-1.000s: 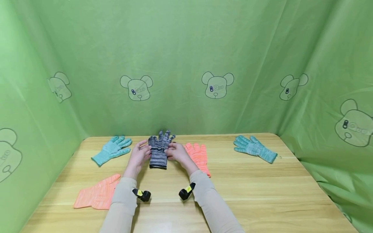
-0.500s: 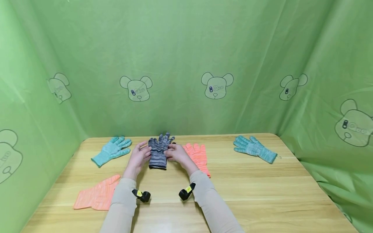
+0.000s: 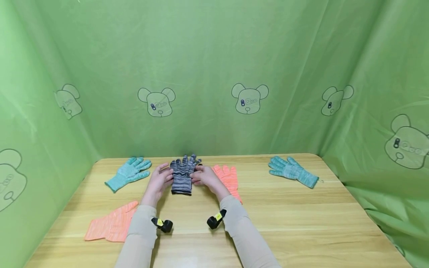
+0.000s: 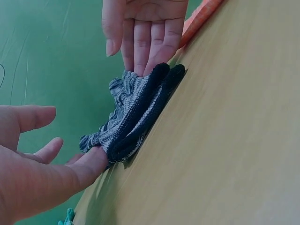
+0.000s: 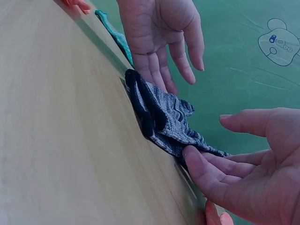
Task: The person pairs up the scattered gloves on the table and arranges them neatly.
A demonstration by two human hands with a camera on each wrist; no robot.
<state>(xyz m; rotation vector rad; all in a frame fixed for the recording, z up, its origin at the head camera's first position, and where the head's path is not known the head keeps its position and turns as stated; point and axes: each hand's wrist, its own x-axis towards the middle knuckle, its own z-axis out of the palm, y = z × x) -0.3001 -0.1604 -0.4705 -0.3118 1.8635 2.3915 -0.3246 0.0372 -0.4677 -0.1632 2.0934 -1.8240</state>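
Relaxed, unclenched, fingers loosely extended: left hand point(image 3: 159, 183) and right hand point(image 3: 206, 178), touching opposite side edges of grey-and-black striped knit glove point(image 3: 182, 175). Lying on pale wood-grain table point(image 3: 285, 227) near back edge; fingers toward green printed curtain point(image 3: 201, 56), cuff toward person, long axis leaning slightly right. Clear only in wrist views: stacked dark hems point(image 4: 140, 104), possibly two layered gloves, hard to tell. Around: neon-orange knit glove point(image 3: 229, 180) beside right hand, coral knit glove point(image 3: 112, 225) partly under beige left sleeve point(image 3: 139, 234), mottled teal knit glove point(image 3: 129, 173) farther left, second teal knit glove point(image 3: 293, 172) farther right.

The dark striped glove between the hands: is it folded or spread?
Spread: in the head view, the dark striped glove shows separate fingers beyond its cuff.
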